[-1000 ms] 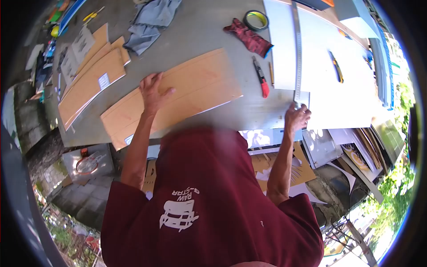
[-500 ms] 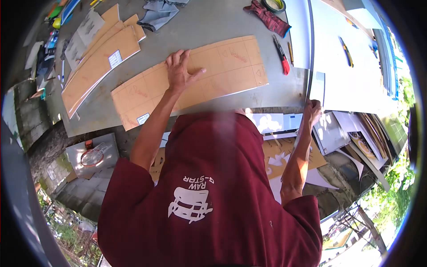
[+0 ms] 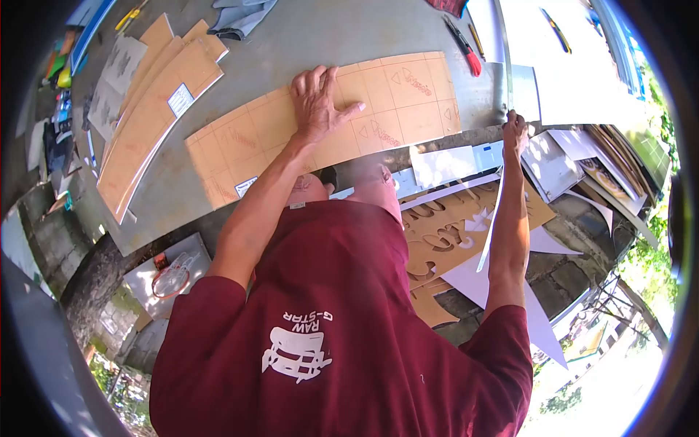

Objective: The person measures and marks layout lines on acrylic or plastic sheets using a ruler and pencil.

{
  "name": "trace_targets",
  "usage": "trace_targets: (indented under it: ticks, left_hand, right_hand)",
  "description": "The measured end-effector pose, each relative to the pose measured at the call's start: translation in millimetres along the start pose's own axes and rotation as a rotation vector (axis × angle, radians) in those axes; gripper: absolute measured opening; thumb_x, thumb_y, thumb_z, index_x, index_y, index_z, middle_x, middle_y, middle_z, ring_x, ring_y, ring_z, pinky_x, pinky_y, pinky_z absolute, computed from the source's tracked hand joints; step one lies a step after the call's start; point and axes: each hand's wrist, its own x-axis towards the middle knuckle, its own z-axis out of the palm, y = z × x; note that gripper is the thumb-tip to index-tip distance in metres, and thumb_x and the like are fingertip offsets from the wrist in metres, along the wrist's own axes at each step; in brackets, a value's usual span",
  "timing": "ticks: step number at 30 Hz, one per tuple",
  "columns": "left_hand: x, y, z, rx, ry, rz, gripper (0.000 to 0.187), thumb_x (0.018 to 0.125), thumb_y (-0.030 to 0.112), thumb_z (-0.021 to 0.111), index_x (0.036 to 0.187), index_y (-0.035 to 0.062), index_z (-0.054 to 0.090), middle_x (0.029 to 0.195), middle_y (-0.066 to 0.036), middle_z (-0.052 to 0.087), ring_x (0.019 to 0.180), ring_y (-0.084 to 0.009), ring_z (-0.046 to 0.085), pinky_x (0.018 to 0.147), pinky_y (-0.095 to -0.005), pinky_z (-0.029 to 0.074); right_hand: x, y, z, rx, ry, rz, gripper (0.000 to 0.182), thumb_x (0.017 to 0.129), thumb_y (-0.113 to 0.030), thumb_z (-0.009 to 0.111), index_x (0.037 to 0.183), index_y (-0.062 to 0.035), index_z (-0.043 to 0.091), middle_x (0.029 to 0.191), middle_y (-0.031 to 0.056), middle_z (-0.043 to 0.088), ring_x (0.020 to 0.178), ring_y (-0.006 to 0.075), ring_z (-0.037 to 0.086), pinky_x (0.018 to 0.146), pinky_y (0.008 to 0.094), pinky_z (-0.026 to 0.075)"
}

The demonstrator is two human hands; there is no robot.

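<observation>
My left hand point(image 3: 320, 105) lies on a long brown paper-covered sheet point(image 3: 415, 109) marked with grid lines and red print, its fingers extended and the thumb spread apart. My right hand point(image 3: 515, 135) is closed around a long, thin metal ruler point(image 3: 507, 58) at the table's near edge. The ruler runs away from me across the table, and its near end hangs below my hand. Beyond the brown sheet's right end lies a red-handled utility knife point(image 3: 464, 45), with a thin pencil-like stick point(image 3: 477, 42) beside it.
Brown sheets point(image 3: 156, 109) are stacked at the left of the grey table point(image 3: 284, 44). A grey cloth point(image 3: 244, 16) lies farther back. A yellow-black cutter point(image 3: 556, 30) rests on a bright white sheet point(image 3: 582, 80). Below the table edge are a cut-out lettering panel point(image 3: 437, 240) and leaning boards point(image 3: 611, 167).
The ruler's near end now shows below my right hand, toward my body. My right hand appears farther up in the view; my left hand stays on the brown sheet. The whole view has shifted.
</observation>
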Motion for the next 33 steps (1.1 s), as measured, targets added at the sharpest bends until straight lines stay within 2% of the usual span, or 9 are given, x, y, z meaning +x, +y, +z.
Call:
trace_targets:
  ticks: [5,7,13,15,19,22,25,31,33]
  left_hand:
    - [-0.1,-0.8,2.5,0.011,0.01,0.019,0.088,0.075,0.06,0.079,0.141,0.007,0.052,0.132,-0.014,0.048,0.121,-0.0354,0.041,0.107,-0.053,0.031]
    - [-0.9,-2.6,4.1,0.018,0.011,-0.002,0.084,0.08,0.058,0.075,0.142,0.006,0.051,0.133,-0.015,0.048,0.122,-0.0358,0.041,0.107,-0.0526,0.031]
    - [-2.8,-7.7,16.2,-0.025,0.074,-0.025,0.076,0.09,0.052,0.067,0.144,0.0029,0.048,0.135,-0.016,0.05,0.123,-0.0367,0.042,0.108,-0.0525,0.031]
    - [-2.1,-7.6,17.6,-0.036,0.076,-0.026,0.076,0.09,0.051,0.066,0.145,0.0023,0.047,0.135,-0.017,0.05,0.124,-0.0376,0.042,0.108,-0.0532,0.032]
    - [4.1,-5.9,13.6,-0.017,0.055,-0.037,0.077,0.09,0.051,0.066,0.146,0.0021,0.046,0.136,-0.019,0.051,0.123,-0.04,0.043,0.108,-0.0544,0.032]
    - [0.3,-0.7,10.2,-0.007,0.048,-0.042,0.078,0.091,0.052,0.065,0.146,0.0006,0.045,0.136,-0.02,0.05,0.122,-0.0413,0.043,0.107,-0.0557,0.032]
    - [-0.6,-1.0,8.3,-0.03,0.048,-0.022,0.079,0.092,0.051,0.064,0.147,-0.0005,0.043,0.137,-0.021,0.049,0.123,-0.0413,0.043,0.108,-0.056,0.031]
    - [-0.6,-2.6,4.8,-0.111,0.045,-0.028,0.074,0.096,0.048,0.059,0.149,0.001,0.041,0.144,-0.021,0.045,0.129,-0.0407,0.041,0.11,-0.0552,0.03]
    - [2.8,-6.2,10.1,-0.067,0.054,-0.049,0.072,0.097,0.048,0.057,0.15,0.0013,0.041,0.145,-0.022,0.045,0.13,-0.0413,0.042,0.11,-0.0552,0.03]
  right_hand:
    - [-48.1,-11.0,-19.7,0.338,0.13,-0.037,0.079,0.084,-0.062,0.07,0.11,0.012,0.07,0.092,0.0236,0.071,0.084,0.0291,0.063,0.079,0.0431,0.05]
    - [-89.7,-22.1,-21.1,0.427,0.189,-0.056,0.058,0.087,-0.049,0.074,0.1,0.0081,0.071,0.066,0.0046,0.053,0.061,0.0145,0.044,0.057,0.0349,0.037]
    - [-225.2,-69.0,-4.0,0.603,0.0,-0.097,0.042,0.091,-0.037,0.078,0.095,0.0041,0.068,0.064,-0.0015,0.05,0.057,0.0086,0.035,0.051,0.0289,0.03]
    - [-249.0,-75.8,20.2,0.632,-0.135,-0.063,0.051,0.089,-0.047,0.076,0.102,0.0007,0.067,0.063,0.0054,0.055,0.058,0.0181,0.048,0.057,0.04,0.042]
    - [-275.0,-122.4,46.5,0.386,-0.153,-0.164,0.045,0.089,-0.042,0.074,0.106,-0.001,0.065,0.075,0.0192,0.067,0.071,0.0393,0.067,0.067,0.0474,0.051]
    - [-281.3,-145.7,62.8,0.379,-0.186,-0.187,0.045,0.093,-0.036,0.07,0.122,-0.0046,0.057,0.076,0.019,0.067,0.07,0.0391,0.068,0.066,0.0484,0.051]
    - [-283.6,-159.2,74.0,0.37,-0.058,-0.319,0.038,0.091,-0.026,0.07,0.12,-0.0034,0.058,0.096,0.0222,0.066,0.081,0.0417,0.068,0.067,0.0521,0.053]
    - [-275.9,-207.1,89.4,0.321,0.013,-0.419,0.035,0.091,-0.026,0.071,0.116,-0.0044,0.061,0.098,0.0209,0.065,0.082,0.0414,0.067,0.069,0.0517,0.053]
    - [-266.7,-233.2,99.5,0.276,-0.143,-0.337,0.035,0.091,-0.022,0.07,0.118,-0.0036,0.061,0.107,0.0209,0.064,0.094,0.0399,0.065,0.077,0.0508,0.051]
